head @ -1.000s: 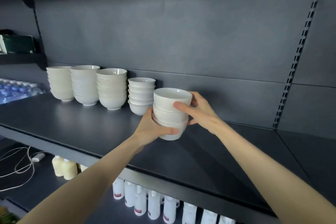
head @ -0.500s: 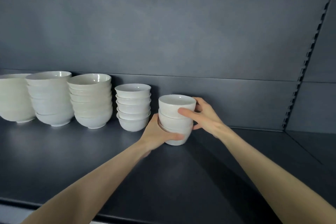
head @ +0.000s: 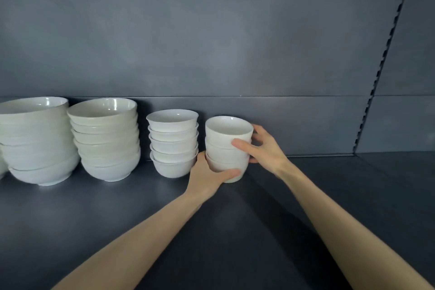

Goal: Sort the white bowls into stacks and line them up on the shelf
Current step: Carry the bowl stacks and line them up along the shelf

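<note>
A short stack of three small white bowls stands near the back of the dark shelf. My left hand grips its base, thumb curled across the front. My right hand holds the upper bowls from the right, thumb on the front and fingers behind. Just to the left stands a stack of small white bowls, almost touching my left hand. Further left are two stacks of larger bowls, one beside the small stack and one at the frame's edge.
The grey back wall rises right behind the stacks. A slotted upright rail marks the shelf bay's right end. Bare shelf surface lies right of the held stack and in front of all stacks.
The held stack has gone from above the shelf's front to the back row, beside the small-bowl stack. My view has closed in on the shelf; both hands keep their grip.
</note>
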`<act>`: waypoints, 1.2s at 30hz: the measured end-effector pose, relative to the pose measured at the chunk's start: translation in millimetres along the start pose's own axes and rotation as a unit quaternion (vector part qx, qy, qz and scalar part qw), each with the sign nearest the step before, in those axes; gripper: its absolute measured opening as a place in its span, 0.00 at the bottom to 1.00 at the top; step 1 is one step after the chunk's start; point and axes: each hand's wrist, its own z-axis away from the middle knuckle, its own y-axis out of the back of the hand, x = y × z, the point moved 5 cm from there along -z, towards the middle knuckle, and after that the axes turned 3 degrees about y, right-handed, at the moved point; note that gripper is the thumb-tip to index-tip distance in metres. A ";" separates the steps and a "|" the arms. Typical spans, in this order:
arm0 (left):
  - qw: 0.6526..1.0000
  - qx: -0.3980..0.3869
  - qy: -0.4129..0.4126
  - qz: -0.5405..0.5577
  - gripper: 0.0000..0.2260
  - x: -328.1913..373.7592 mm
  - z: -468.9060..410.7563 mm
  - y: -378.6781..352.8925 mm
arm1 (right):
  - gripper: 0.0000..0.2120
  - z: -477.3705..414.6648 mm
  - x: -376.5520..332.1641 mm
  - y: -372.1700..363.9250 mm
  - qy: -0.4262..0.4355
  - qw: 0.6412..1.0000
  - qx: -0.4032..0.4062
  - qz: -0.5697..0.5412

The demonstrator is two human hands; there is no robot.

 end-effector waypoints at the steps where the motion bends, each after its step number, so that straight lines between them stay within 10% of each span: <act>1: 1.000 -0.002 -0.002 0.000 0.37 0.5 0.1 0.2 | 0.28 -0.7 -0.5 -0.4 0.000 1.000 -0.001 0.004; 36: 1.000 -0.011 0.005 -0.009 0.36 -2.2 -5.4 -2.9 | 0.29 -17.6 4.3 -2.6 0.015 1.000 0.001 0.023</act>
